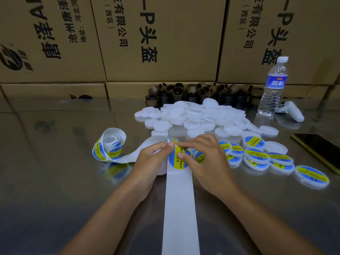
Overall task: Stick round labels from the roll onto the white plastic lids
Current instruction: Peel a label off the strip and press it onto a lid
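Dim, glary, edges seemingly warped.

Two bare hands show, the left hand (152,159) and the right hand (206,162), each on a bare forearm: left forearm (110,214), right forearm (257,218). The skin is uncovered from the lower edge up to the fingertips. The fingers are slim. The left thumbnail (172,143) is cut short and pale, seemingly unpainted.

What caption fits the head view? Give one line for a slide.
Left hand holds the strip, right hand pinches a round label; plain lids piled behind, labelled lids at right.
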`<state>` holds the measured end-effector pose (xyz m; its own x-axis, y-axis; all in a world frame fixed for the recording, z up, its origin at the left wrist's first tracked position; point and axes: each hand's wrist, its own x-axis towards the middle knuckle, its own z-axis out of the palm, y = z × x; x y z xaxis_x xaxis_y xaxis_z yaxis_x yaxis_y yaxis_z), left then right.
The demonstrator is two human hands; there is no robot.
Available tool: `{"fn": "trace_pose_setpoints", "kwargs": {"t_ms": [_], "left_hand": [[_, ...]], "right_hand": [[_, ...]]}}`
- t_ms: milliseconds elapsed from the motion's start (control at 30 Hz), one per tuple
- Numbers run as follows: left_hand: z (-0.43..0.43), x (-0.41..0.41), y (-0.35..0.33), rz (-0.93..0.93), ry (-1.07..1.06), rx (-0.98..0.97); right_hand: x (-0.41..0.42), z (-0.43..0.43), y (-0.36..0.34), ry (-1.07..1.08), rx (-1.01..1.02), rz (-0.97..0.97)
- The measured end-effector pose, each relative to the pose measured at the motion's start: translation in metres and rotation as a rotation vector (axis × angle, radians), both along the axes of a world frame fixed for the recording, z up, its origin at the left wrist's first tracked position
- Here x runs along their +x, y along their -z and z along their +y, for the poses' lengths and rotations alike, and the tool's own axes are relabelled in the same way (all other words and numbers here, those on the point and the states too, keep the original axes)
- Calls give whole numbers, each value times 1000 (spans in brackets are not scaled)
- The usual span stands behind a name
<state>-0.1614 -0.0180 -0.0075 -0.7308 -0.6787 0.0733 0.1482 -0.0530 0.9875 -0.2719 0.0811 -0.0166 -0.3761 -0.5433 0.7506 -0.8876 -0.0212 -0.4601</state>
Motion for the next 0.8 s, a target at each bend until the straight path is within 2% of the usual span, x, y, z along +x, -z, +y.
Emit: {"fn": "trace_pose_setpoints", "kwargs": {"t_ms": [267,533,667,800], "left_hand": [[1,0,0,-28,27,-20],[-2,-1,4,-57,-6,-27],[-5,-2,5,-63,-54,-13],[-5,-3,5,-55,-158,7]], "right_hand": [[0,1,1,119,-35,118],[2,4,-2,34,4,97],[6,9,-6,-84,73,-116],[9,9,-13,-234,-32,-524]]}}
